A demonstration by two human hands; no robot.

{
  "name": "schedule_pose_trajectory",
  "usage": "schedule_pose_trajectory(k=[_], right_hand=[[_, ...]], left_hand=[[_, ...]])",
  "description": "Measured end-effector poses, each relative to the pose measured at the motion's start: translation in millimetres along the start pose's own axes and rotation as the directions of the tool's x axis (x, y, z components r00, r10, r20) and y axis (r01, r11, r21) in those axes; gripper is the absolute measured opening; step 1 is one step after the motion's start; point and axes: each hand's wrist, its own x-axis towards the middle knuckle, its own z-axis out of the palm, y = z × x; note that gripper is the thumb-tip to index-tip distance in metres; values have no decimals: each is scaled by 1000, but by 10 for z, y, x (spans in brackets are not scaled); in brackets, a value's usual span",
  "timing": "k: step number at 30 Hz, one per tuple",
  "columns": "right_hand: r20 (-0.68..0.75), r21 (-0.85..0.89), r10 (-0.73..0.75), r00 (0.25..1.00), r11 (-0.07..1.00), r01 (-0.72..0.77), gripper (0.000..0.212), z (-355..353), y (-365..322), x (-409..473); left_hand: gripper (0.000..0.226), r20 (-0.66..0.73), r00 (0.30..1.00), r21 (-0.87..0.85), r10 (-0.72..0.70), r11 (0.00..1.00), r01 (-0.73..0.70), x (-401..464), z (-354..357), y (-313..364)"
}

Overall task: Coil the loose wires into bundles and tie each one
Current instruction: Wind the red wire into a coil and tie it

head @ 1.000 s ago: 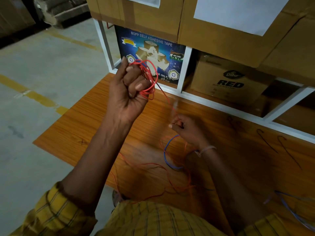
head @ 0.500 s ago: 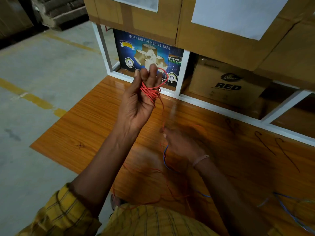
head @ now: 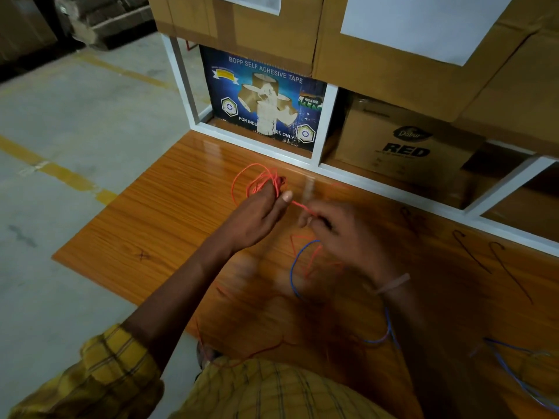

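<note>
From the head view, our left hand [head: 257,216] holds the red wire coil [head: 257,181] looped round its fingers at twelve o'clock. Our right hand [head: 335,225], blurred, pinches the coil's free strand, which runs toward four o'clock. The blue wire [head: 295,267] lies loose below on the wooden board [head: 157,225].

There is only one view, from a camera on the person's head. It looks forward and steeply down, from above and behind the two forearms. The wooden table [head: 157,225] fills the middle and is close to the lens. The white shelf frame [head: 320,128] with cardboard boxes [head: 393,52] stands at the top, behind the table. The concrete floor [head: 75,116] is at the left. The wide lens bends straight edges near the borders.
</note>
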Motion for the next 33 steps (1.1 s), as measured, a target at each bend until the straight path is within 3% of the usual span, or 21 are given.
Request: schedule_pose_trajectory(k=[4, 8, 12, 16, 18, 21, 24, 26, 29, 33], right_hand=[[-102, 88, 104, 989, 992, -95, 12, -69, 308, 58], [-103, 40, 65, 993, 997, -61, 21, 87, 583, 104], [-158, -6, 29, 987, 1000, -30, 34, 265, 707, 73], [-279, 18, 89, 956, 996, -87, 20, 363, 796, -11], [-298, 83, 120, 947, 992, -99, 22, 389, 824, -48], [-328, 156, 203, 923, 975, -159, 27, 456, 937, -144], [-321, 129, 285, 903, 958, -256, 28, 503, 1127, -250], [-314, -34, 272, 910, 954, -297, 31, 519, 1269, -292], [-263, -346, 258, 930, 874, -340, 37, 543, 1404, -299], [-204, -419, 376, 904, 801, -427, 40, 574, 1393, -217]], left_hand=[[36, 30, 1000, -15, 5, 1000, -5, -63, -99, 19], [33, -17, 993, -417, -118, 903, 100, -63, -168, 165], [35, -44, 961, -785, -274, 605, 137, 12, -179, 206], [34, -18, 914, -928, -404, 347, 135, 64, -228, 148], [34, 15, 891, -984, -454, 152, 95, 75, -259, 98], [36, 33, 864, -984, -503, -167, -60, 90, -360, 21], [38, -1, 869, -913, -496, -355, -204, 100, -522, -56], [38, -34, 893, -849, -448, -458, -263, 117, -627, -108], [39, -97, 910, -766, -403, -553, -326, 138, -774, -149], [38, -142, 901, -720, -411, -581, -379, 131, -782, -132]])
